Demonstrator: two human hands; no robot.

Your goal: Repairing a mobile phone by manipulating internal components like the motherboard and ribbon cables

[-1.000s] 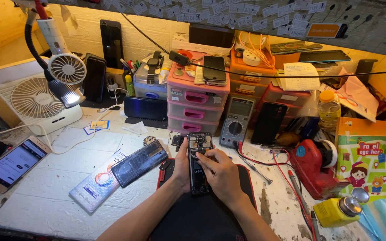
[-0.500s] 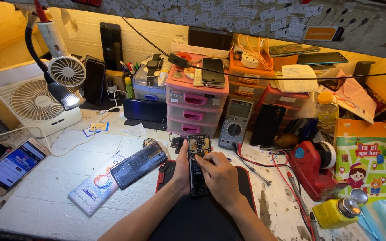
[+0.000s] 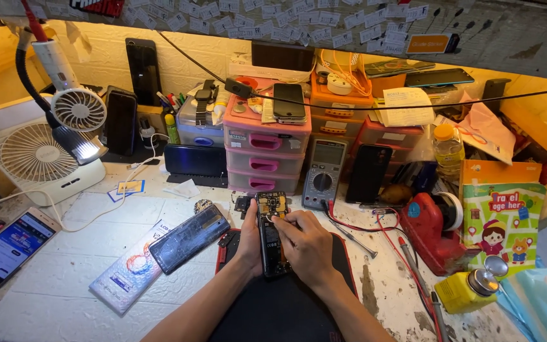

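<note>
The opened phone (image 3: 271,233) lies on the dark mat (image 3: 286,304) near the surface's front edge, back cover off. The left hand (image 3: 250,235) grips its side; the right hand (image 3: 305,244) pinches a thin tool at the upper circuitry. Against a second ago, nothing has shifted — both hands hold steady, so the fine work continues.

An opened black smartphone with exposed circuitry (image 3: 272,231) lies on a dark work mat (image 3: 286,304) on the white tabletop (image 3: 52,278). The left hand (image 3: 250,235) steadies its left edge; the right hand (image 3: 305,244) presses fingertips near its far end. A grey multimeter (image 3: 325,172) stands just beyond.
</note>
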